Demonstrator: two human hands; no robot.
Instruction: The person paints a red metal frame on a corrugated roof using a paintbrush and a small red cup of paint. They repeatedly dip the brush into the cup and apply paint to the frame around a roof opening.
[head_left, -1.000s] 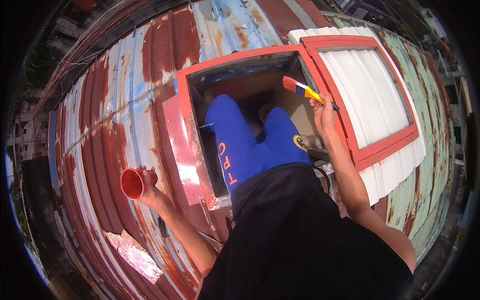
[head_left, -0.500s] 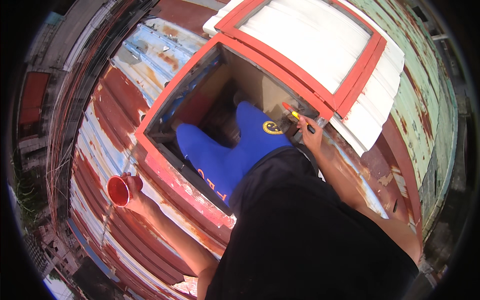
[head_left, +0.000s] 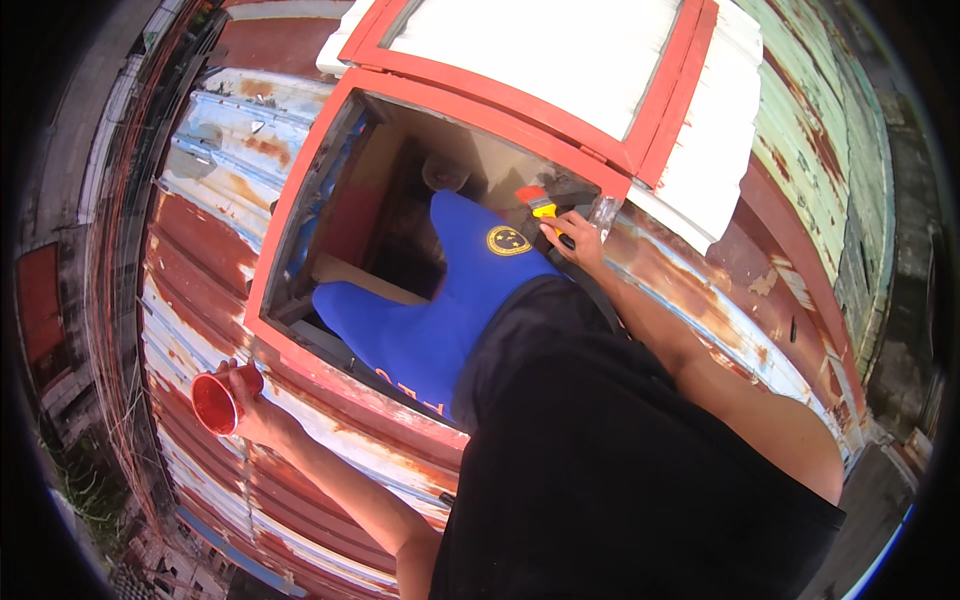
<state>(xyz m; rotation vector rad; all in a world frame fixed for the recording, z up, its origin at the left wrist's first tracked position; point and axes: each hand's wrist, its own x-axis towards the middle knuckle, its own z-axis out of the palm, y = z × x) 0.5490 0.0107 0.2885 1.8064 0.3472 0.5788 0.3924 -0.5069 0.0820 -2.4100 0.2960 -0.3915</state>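
My left hand (head_left: 252, 402) is wrapped round a red cup (head_left: 213, 403) of red paint, held out over the roof with its mouth tipped toward me. In my right hand (head_left: 578, 240) is a paintbrush (head_left: 544, 209) with a yellow and black handle; its bristles are coated red. The brush is in the air above the right corner of a square hatch opening, near the red-painted frame (head_left: 480, 105). A stretch of bare grey frame (head_left: 606, 212) shows beside my right hand. My legs, in blue leggings (head_left: 470, 250), reach down into the opening.
A hatch lid (head_left: 530, 50) with a red border and white corrugated sheet lies folded back beyond the opening. Rusted corrugated roofing (head_left: 200, 250) surrounds the frame. Inside the opening is a pale round container (head_left: 445, 174). Bundled wires (head_left: 100, 300) run past the roof's left edge.
The view has shifted, and the hatch sits further left. My right hand has turned the brush so its flat side shows. My left leg has swung outward, showing more of the interior.
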